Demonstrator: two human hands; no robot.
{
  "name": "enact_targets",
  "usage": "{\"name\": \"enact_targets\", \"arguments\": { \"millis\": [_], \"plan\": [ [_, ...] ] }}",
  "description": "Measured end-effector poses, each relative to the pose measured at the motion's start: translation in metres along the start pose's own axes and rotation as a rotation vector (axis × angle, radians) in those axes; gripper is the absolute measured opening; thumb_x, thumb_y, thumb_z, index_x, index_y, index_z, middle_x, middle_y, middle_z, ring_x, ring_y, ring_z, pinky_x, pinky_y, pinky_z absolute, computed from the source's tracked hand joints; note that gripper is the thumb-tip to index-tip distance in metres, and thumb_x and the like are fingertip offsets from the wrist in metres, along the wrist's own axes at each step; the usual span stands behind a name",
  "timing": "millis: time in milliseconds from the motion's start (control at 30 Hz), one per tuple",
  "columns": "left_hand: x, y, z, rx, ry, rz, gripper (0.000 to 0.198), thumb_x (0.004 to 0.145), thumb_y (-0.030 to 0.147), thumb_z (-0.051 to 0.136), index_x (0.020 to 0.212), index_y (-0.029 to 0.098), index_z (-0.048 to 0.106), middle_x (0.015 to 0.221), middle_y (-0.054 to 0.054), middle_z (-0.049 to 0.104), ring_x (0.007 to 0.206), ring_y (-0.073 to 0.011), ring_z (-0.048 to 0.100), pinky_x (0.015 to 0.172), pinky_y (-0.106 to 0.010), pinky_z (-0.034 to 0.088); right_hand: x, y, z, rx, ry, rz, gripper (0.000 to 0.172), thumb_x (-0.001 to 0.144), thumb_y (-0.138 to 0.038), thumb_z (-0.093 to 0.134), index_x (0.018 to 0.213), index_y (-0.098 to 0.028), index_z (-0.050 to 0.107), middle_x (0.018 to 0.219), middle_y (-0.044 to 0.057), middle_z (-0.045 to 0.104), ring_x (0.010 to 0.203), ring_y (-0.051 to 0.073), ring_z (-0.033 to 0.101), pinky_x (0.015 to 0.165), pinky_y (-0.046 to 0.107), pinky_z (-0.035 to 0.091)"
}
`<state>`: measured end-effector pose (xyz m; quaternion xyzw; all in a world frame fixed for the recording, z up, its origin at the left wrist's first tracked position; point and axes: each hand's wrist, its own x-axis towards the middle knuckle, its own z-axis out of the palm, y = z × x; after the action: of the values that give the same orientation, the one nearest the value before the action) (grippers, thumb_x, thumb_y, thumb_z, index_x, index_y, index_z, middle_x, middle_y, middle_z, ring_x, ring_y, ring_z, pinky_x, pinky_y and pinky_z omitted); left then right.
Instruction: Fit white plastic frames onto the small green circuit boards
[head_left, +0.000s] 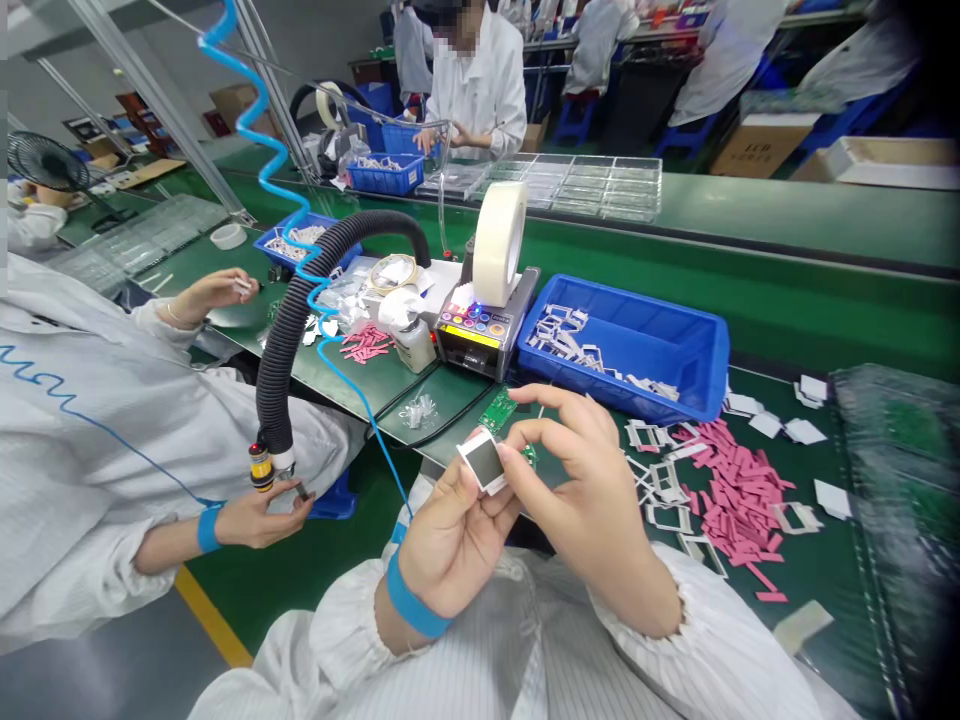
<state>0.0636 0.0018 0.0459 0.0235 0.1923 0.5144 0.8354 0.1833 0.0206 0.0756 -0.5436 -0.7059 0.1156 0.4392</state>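
Between my two hands is a small dark display in a white frame (pixel 484 462). My left hand (pixel 457 545) is closed around its left and lower edges, palm up, with a blue band at the wrist. At its right edge, the thumb and a bent finger of my right hand (pixel 574 470) pinch it, while another finger reaches out above. Just beyond the display lies a green circuit board (pixel 497 408), with more green board partly hidden behind my right fingers.
A blue bin (pixel 630 350) holds white plastic frames. Pink strips (pixel 739 490) and loose frames lie to its right. Behind stands a tape dispenser (pixel 480 330) with a tape roll (pixel 501 243). At left, a co-worker's hand (pixel 262 515) is near a black hose (pixel 274 380).
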Motion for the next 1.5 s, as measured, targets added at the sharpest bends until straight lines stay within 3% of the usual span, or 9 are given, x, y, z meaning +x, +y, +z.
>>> {"name": "enact_targets", "arguments": {
  "millis": [233,367,533,667,800,1067,1233,1333,1500],
  "plan": [
    [0.004,0.0,-0.005,0.003,0.086,-0.007,0.023,0.09,0.017,0.047,0.098,0.019,0.068,0.096,-0.005,0.074,0.094,-0.013,0.067,0.091,-0.028,0.05,-0.002,0.005,0.005,-0.149,0.056,-0.047,0.003,0.082,-0.023,0.056,0.082,-0.021,0.059,0.108,0.008,0.061,0.102,0.027,0.055,0.095,0.054,0.031],
    [0.005,0.004,-0.005,-0.006,0.14,-0.041,0.027,0.092,0.018,0.042,0.096,0.018,0.069,0.095,-0.003,0.074,0.091,-0.0115,0.068,0.084,-0.023,0.052,-0.008,0.008,0.009,-0.256,0.119,-0.288,0.031,0.087,-0.027,0.052,0.116,-0.017,0.052,0.127,0.016,0.052,0.121,0.03,0.044,0.1,0.054,0.029],
    [0.004,0.009,-0.013,0.061,0.219,-0.096,0.021,0.089,0.024,0.05,0.092,0.021,0.07,0.094,0.001,0.074,0.089,-0.0081,0.067,0.081,-0.017,0.05,-0.027,0.013,0.019,-0.399,-0.195,-0.536,0.053,0.091,-0.051,0.037,0.128,-0.015,0.049,0.137,0.014,0.047,0.134,0.039,0.021,0.104,0.065,0.006],
    [-0.001,0.012,-0.028,0.263,0.089,-0.089,0.02,0.074,0.028,0.07,0.093,0.02,0.071,0.088,-0.002,0.074,0.087,-0.0126,0.066,0.082,-0.022,0.048,-0.037,0.026,0.014,-0.203,-0.231,-0.433,0.048,0.092,-0.045,0.038,0.127,-0.015,0.048,0.142,0.02,0.036,0.132,0.038,0.027,0.1,0.064,0.021],
    [-0.008,0.014,-0.039,0.528,-0.075,-0.158,0.025,0.07,0.029,0.074,0.09,0.013,0.073,0.084,-0.007,0.073,0.083,-0.0151,0.064,0.08,-0.024,0.046,-0.043,0.034,0.002,-0.036,-0.194,-0.347,0.02,0.088,-0.025,0.052,0.106,-0.02,0.059,0.12,0.013,0.057,0.112,0.026,0.051,0.098,0.054,0.032],
    [-0.002,-0.001,-0.048,0.28,-0.108,-0.317,0.038,0.069,0.038,0.073,0.094,0.009,0.069,0.085,-0.008,0.07,0.081,-0.0159,0.065,0.071,-0.023,0.05,-0.053,0.03,0.003,0.02,-0.019,-0.465,0.015,0.083,-0.013,0.057,0.087,-0.024,0.065,0.084,0.001,0.064,0.076,0.015,0.055,0.087,0.043,0.039],
    [0.003,0.009,-0.056,0.208,0.002,-0.185,0.031,0.076,0.029,0.068,0.103,0.014,0.065,0.089,-0.006,0.073,0.085,-0.0171,0.068,0.083,-0.03,0.051,-0.041,0.061,0.007,0.024,-0.163,-0.288,0.03,0.09,-0.041,0.048,0.108,-0.019,0.057,0.098,0.009,0.064,0.089,0.021,0.058,0.079,0.04,0.044],
    [0.004,0.025,-0.061,0.226,0.062,-0.118,0.035,0.077,0.027,0.068,0.109,0.013,0.062,0.09,-0.006,0.074,0.088,-0.0172,0.068,0.09,-0.033,0.049,-0.035,0.088,0.015,-0.195,-0.31,-0.037,0.028,0.086,-0.036,0.057,0.106,-0.017,0.058,0.097,0.009,0.064,0.089,0.022,0.058,0.076,0.038,0.045],
    [0.004,0.04,-0.068,0.258,0.09,-0.083,0.043,0.073,0.029,0.072,0.111,0.013,0.061,0.088,-0.005,0.074,0.079,-0.0137,0.068,0.087,-0.029,0.05,-0.037,0.111,0.033,-0.431,-0.457,-0.032,0.021,0.074,-0.027,0.071,0.094,-0.019,0.067,0.094,0.008,0.063,0.087,0.024,0.057,0.076,0.043,0.042]
  ]
}}
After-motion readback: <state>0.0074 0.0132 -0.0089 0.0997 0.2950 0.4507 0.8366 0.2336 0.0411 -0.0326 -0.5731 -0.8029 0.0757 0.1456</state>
